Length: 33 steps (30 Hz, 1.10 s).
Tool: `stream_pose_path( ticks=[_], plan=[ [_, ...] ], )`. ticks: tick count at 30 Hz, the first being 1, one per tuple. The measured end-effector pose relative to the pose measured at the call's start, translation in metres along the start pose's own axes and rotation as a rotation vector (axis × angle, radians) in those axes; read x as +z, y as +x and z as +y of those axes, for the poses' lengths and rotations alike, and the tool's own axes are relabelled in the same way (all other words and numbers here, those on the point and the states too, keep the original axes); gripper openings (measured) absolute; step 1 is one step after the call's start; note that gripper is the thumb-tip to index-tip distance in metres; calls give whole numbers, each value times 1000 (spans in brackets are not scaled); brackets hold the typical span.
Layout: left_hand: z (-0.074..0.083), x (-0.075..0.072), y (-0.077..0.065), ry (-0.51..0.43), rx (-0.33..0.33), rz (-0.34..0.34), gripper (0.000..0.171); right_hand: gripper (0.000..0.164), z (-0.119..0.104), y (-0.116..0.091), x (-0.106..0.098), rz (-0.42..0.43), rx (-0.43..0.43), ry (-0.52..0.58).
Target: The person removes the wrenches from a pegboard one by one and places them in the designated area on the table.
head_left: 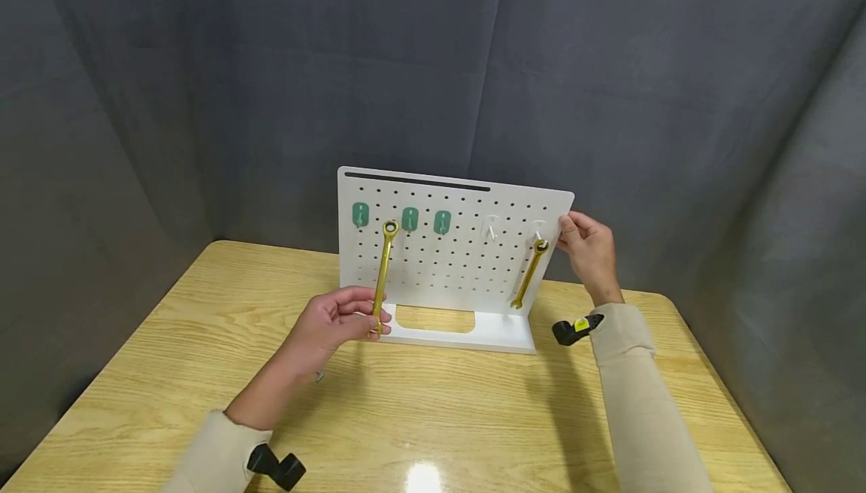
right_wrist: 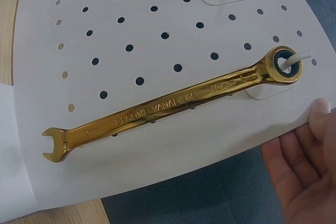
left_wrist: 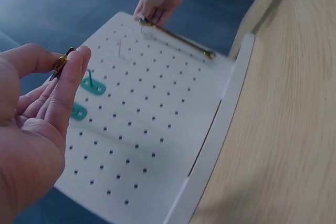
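Left hand [head_left: 333, 324] pinches gold wrench [head_left: 383, 271]; right hand [head_left: 591, 251] pinches pegboard [head_left: 471, 231]. White hook [right_wrist: 301, 57] bears second wrench [right_wrist: 157, 106].

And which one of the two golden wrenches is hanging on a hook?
The wrench near the right edge of the pegboard: it hangs on a white hook, whereas the other wrench is held in the left hand.
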State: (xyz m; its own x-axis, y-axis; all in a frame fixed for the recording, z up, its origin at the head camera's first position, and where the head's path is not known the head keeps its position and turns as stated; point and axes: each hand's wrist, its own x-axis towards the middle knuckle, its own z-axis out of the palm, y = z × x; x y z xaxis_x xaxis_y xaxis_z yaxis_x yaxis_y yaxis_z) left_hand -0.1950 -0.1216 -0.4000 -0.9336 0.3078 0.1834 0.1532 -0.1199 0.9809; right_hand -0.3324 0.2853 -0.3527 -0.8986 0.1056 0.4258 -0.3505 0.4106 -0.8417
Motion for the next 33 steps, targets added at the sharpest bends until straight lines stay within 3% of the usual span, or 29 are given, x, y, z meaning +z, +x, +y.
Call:
stream_pose_path(
  ticks=[8, 16, 25, 33],
  plan=[
    [-4, -31, -14, 45, -7, 3, 38, 39, 2, 2, 1, 1, 6, 8],
    [-12, -63, -30, 150, -55, 72, 43, 39, -1, 0, 1, 4, -6, 19],
    [-28, -100, -46, 203, -92, 129, 53, 37, 1, 0, -1, 25, 13, 33],
    [-42, -121, -56, 237, -112, 88, 45, 38, 1, 1, 0, 8, 10, 26]
  ],
)
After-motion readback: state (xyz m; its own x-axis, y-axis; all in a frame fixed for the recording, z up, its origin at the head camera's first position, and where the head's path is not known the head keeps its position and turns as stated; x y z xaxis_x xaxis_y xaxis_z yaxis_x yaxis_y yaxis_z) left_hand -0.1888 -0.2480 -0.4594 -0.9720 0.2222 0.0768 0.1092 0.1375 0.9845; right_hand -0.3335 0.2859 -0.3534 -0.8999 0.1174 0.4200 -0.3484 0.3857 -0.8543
